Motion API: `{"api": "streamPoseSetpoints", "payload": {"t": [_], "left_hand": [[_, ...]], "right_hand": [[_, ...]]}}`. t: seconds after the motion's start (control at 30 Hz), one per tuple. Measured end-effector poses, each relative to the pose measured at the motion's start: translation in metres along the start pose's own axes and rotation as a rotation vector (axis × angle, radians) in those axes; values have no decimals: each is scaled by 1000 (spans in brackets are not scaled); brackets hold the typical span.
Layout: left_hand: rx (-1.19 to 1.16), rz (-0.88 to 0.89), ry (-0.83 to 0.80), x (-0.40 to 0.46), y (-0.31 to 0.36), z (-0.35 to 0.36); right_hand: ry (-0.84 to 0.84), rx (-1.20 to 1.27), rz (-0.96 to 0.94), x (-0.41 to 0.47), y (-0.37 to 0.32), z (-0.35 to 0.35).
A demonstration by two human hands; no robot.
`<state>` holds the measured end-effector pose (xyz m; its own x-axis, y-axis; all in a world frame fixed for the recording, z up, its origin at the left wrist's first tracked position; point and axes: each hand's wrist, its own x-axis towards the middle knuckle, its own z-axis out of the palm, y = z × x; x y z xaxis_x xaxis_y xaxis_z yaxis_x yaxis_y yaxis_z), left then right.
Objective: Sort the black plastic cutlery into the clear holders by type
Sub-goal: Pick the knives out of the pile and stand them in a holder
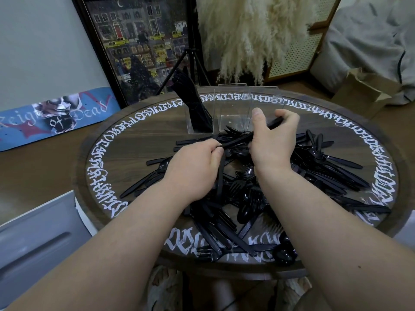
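1. Left of centre: the left hand (195, 163) is curled round a dark handle (221, 176) that hangs down from the fist, palm down over the cutlery heap (258, 198).
2. Centre: a long black piece (244, 138) is pinched by both hands. Its type cannot be told.
3. Right of centre: the right hand (272, 140) is closed on the upper end, thumb raised.
4. Upper centre: the clear holders (232, 108) are just behind; only the leftmost is filled. The type should be checked before dropping it handle-down.
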<state>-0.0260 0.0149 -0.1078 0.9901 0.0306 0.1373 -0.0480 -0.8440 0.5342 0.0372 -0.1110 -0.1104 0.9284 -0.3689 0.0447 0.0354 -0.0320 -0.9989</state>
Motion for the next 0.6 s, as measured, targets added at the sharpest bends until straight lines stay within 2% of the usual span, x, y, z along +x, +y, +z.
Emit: {"api": "streamPoseSetpoints", "payload": {"t": [0.1,0.23,0.37,0.43,0.53,0.6], "left_hand": [[-11,-28,6,0,-1,-5],[-48,-45,5,-1,-1,-6],[-29,-37,-4,-1,-4,-5],[-31,-67,10,0,-5,-5],[-105,-125,51,3,-5,-6],[-149,-131,81,5,-6,-7]], "right_hand": [[-7,-32,8,4,-2,-3],[-99,-157,-4,-1,-3,-5],[-154,-166,-10,-5,-5,-3],[-204,-53,29,-6,-7,-3],[-323,311,201,-9,-14,-4],[-403,438,286,-10,-15,-6]]}}
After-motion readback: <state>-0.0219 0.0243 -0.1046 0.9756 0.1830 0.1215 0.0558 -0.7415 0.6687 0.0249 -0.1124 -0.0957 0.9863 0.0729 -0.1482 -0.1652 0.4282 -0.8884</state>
